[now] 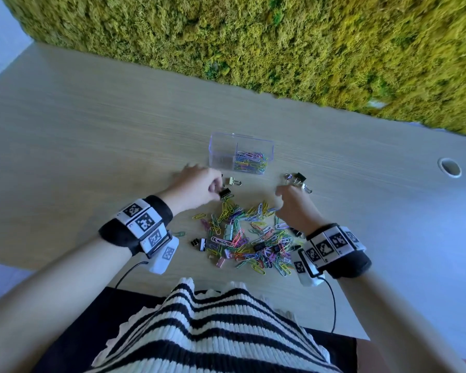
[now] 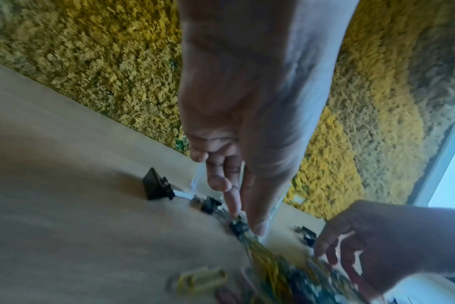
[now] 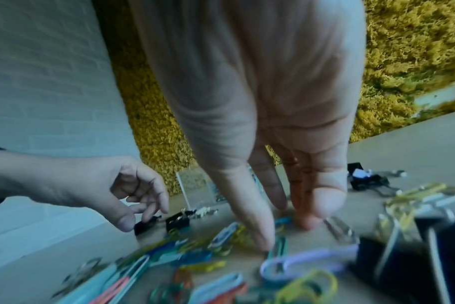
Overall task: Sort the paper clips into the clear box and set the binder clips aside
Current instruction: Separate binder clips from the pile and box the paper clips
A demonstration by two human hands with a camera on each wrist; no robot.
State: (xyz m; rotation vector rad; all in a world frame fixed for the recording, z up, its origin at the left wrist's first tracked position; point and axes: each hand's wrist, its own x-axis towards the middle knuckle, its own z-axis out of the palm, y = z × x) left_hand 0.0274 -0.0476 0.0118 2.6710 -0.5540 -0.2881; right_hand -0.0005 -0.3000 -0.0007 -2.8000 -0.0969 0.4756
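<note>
The clear box [image 1: 223, 150] stands on the table beyond my hands, with coloured paper clips [image 1: 250, 162] in its right part. A mixed pile of paper clips [image 1: 242, 238] and binder clips lies in front of me. My left hand [image 1: 218, 189] is at the pile's far left edge. There its thumb and index finger pinch a black binder clip [image 1: 224, 193], also visible in the left wrist view [image 2: 238, 224]. My right hand [image 3: 283, 234] presses straight fingers onto paper clips at the pile's far right. A few binder clips [image 1: 296, 179] lie apart, right of the box.
A gold binder clip [image 1: 233, 181] lies just in front of the box, and another black one [image 2: 156, 185] sits left of my left hand. A moss wall [image 1: 280, 44] borders the table's far edge. There is a round cable hole [image 1: 449, 167] at the right.
</note>
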